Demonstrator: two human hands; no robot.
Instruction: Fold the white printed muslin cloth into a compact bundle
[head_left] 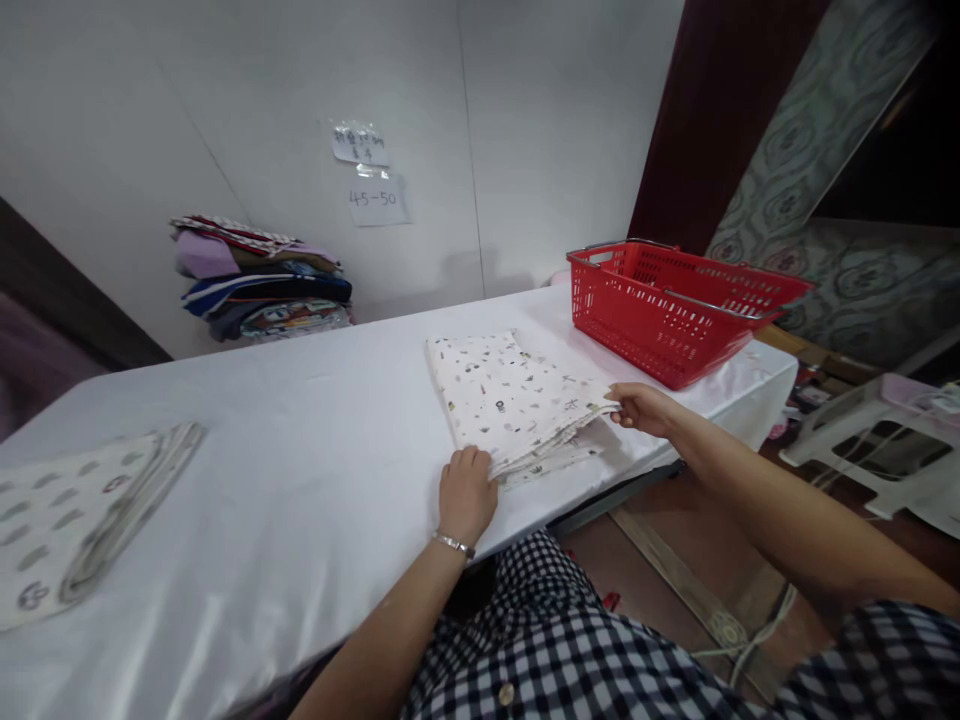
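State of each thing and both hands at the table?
Printed cloth: folded, one corner lifted
Right hand: pinching that corner
Left hand: on cloth's near edge
Spotted cloth: folded, lying flat
Red basket: upright, handles down
Fabric pile: folded, stacked
White tablecloth: spread, slightly wrinkled

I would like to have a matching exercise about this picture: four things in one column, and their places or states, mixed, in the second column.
Things
1. small-print cloth
2. red basket
3. paper reading "45-50"
4. bracelet

Places or states
A. on the wall
B. at the wrist of the left hand
C. held at one end by the right hand
D. at the right end of the table

Pairs: 1-C, 2-D, 3-A, 4-B
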